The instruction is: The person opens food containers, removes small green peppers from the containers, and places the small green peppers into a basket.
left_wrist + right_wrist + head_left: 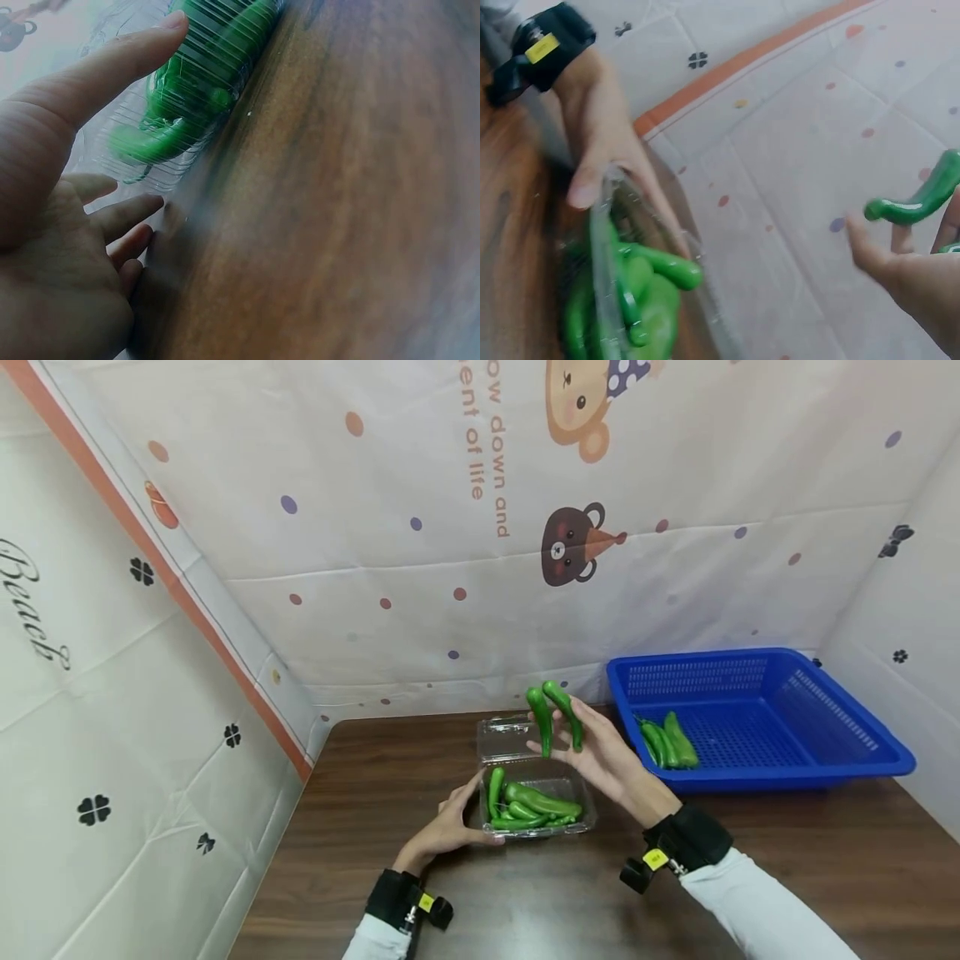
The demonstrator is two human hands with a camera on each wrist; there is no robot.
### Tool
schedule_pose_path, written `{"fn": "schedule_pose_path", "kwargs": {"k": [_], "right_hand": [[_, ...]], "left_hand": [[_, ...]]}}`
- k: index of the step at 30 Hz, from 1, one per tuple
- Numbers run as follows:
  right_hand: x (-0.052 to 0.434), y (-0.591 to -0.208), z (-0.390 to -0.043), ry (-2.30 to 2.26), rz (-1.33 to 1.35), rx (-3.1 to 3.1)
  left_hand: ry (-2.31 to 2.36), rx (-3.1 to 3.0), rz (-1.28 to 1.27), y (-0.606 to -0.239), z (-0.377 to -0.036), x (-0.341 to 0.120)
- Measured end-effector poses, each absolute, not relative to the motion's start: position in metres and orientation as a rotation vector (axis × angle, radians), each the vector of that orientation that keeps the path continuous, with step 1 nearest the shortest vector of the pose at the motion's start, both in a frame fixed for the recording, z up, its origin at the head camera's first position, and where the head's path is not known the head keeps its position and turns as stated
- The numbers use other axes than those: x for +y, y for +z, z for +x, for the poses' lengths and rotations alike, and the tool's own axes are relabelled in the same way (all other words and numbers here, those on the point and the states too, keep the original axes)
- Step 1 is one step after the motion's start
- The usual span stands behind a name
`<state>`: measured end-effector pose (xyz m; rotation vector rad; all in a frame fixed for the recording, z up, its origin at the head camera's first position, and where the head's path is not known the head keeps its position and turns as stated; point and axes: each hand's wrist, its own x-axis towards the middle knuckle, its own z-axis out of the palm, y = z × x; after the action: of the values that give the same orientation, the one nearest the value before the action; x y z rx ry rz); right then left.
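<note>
Two green chili peppers [542,720] are in my right hand [600,760], raised above the back of a clear plastic clamshell box [589,817]. One of these peppers [919,202] juts past the fingers in the right wrist view. Several more green peppers [542,800] lie inside the box. My left hand [446,827] grips the box's left end, its thumb [112,67] along the front wall and its fingers round the far side. The box's lid [498,742] is folded back, partly hidden behind the right hand.
A blue plastic basket [780,772] stands at the right of the brown wooden table [360,785]. Several green peppers [671,743] lie in its left corner. A printed cloth [420,635] hangs behind the table and along both sides.
</note>
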<state>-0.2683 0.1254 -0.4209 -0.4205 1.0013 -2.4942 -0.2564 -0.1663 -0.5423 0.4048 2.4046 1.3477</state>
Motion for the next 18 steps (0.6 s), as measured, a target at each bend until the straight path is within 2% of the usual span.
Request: {"fn": "schedule_pose_path", "kwargs": {"k": [6,18], "right_hand": [[0.136,-0.404,-0.27,-2.54,-0.382,0.869],[0.173,-0.354,-0.286,-2.554,-0.517,0.859]], "left_hand": [[1.347,2.404,0.404,-0.544,-0.256,-0.166],[1.354,2.404,0.411,-0.542,-0.257,-0.166]]}}
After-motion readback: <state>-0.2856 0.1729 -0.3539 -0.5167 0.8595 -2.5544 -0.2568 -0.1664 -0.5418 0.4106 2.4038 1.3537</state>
